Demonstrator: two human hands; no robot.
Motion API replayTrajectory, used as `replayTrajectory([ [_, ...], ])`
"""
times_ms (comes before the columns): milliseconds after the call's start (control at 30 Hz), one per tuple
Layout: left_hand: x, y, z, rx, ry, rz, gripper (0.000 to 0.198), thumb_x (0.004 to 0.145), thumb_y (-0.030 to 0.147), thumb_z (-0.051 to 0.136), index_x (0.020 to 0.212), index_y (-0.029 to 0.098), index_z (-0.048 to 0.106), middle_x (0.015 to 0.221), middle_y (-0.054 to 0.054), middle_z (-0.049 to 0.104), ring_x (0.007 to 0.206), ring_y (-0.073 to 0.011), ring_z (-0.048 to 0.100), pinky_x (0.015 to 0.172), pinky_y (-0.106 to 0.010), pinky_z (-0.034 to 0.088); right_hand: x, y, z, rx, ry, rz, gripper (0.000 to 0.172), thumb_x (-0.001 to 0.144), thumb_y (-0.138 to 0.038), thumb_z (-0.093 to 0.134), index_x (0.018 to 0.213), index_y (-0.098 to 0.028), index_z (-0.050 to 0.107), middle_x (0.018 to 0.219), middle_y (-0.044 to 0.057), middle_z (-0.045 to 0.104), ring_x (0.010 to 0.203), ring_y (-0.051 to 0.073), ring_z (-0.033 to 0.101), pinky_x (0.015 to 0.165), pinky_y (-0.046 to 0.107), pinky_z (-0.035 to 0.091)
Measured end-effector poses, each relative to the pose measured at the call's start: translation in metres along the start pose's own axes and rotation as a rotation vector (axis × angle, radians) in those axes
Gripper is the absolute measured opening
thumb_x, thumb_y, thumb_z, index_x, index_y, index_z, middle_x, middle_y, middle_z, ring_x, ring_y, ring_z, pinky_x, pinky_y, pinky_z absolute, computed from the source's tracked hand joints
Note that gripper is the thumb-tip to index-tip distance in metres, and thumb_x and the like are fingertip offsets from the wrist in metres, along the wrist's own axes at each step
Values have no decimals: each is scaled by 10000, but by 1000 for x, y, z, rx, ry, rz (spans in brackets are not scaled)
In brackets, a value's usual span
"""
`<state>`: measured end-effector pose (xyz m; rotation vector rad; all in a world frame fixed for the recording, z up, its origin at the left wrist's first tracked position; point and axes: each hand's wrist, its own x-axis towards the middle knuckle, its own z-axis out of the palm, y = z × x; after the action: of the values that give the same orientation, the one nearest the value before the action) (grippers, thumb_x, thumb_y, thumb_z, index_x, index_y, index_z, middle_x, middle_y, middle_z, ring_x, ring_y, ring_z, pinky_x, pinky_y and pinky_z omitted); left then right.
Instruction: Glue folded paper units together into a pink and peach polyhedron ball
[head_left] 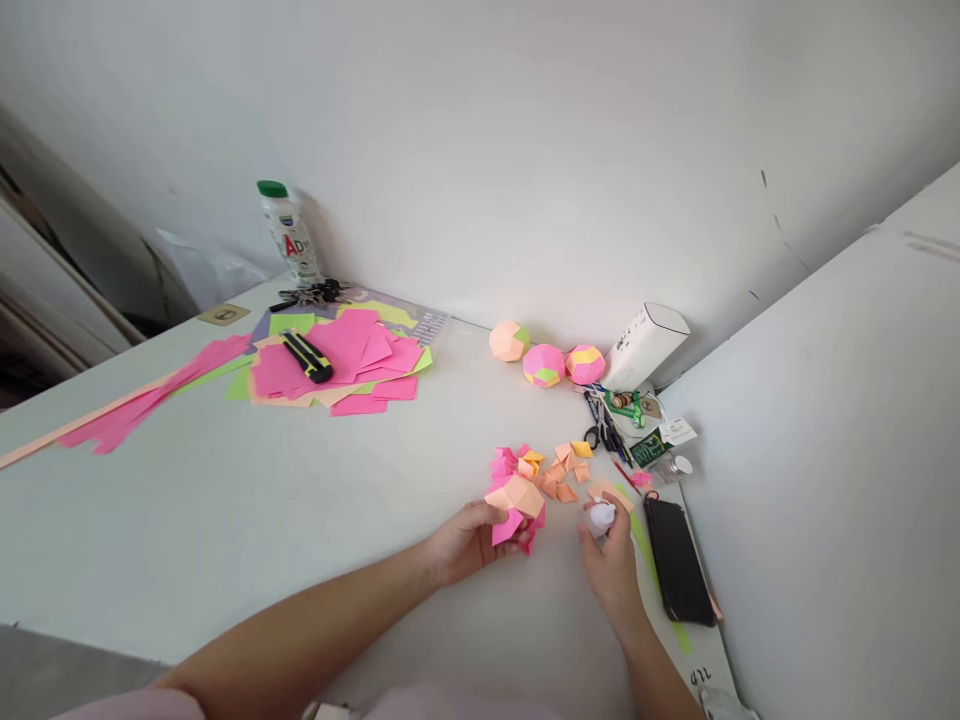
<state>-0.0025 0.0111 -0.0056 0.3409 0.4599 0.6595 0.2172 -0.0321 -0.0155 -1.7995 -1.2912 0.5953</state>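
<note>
My left hand point(469, 540) grips a partly built paper ball point(516, 503) of peach and pink folded pieces, just above the white table point(225, 510). My right hand point(611, 560) holds a small white glue bottle point(601, 516) a little to the right of the ball. Several small folded peach, orange and pink paper units point(564, 470) lie scattered on the table just behind both hands.
Three finished paper balls point(546, 361) sit by the wall beside a white box point(643, 345). A black phone point(678, 572), scissors point(602, 428) and small clutter lie at right. Pink and green paper sheets point(345, 362) with a utility knife point(307, 355), keys and a bottle point(289, 230) lie far left.
</note>
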Motion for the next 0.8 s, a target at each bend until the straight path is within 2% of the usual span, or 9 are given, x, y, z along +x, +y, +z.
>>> replayTrajectory([
  [133, 0, 0, 2, -8, -22, 16, 276, 721, 138, 597, 984, 78, 655, 867, -107, 632, 788, -177, 582, 715, -286, 454, -10, -9, 1, 13, -28, -190, 475, 764, -353, 618, 1153, -189, 400, 1081, 139, 610, 941, 249, 620, 750, 376, 522],
  [267, 0, 0, 2, 10, -41, 25, 280, 710, 138, 598, 977, 80, 657, 882, -117, 639, 792, -186, 582, 732, -311, 451, -17, -22, -7, 53, -90, -394, 331, 783, -304, 630, 1073, -207, 502, 954, 75, 613, 801, 197, 612, 665, 306, 524],
  [333, 1, 0, 2, 17, -26, 25, 290, 701, 135, 603, 982, 85, 657, 898, -119, 644, 798, -190, 584, 744, -323, 452, -17, -29, -13, 87, -139, -455, 288, 800, -278, 618, 1072, -218, 544, 961, 68, 604, 828, 198, 606, 682, 302, 523],
  [433, 1, 0, 2, 35, -11, 38, 301, 688, 129, 612, 982, 87, 660, 920, -128, 652, 823, -207, 589, 769, -351, 455, -16, -35, -19, 156, -137, -450, 300, 778, -281, 651, 1059, -218, 567, 980, 69, 588, 872, 213, 600, 710, 315, 527],
  [600, 1, -1, 5, 99, -15, 63, 278, 656, 141, 650, 925, 72, 673, 917, -143, 664, 785, -227, 608, 789, -392, 454, -16, -35, -19, 275, -99, -391, 258, 759, -275, 674, 975, -206, 549, 909, 62, 589, 824, 204, 603, 665, 297, 526],
  [800, -1, -1, 4, 126, 16, 44, 266, 648, 141, 672, 906, 75, 684, 852, -119, 671, 753, -199, 607, 783, -355, 451, -19, -37, -19, 187, -61, -594, 249, 767, -205, 649, 995, -200, 550, 921, 72, 571, 854, 214, 579, 708, 340, 518],
])
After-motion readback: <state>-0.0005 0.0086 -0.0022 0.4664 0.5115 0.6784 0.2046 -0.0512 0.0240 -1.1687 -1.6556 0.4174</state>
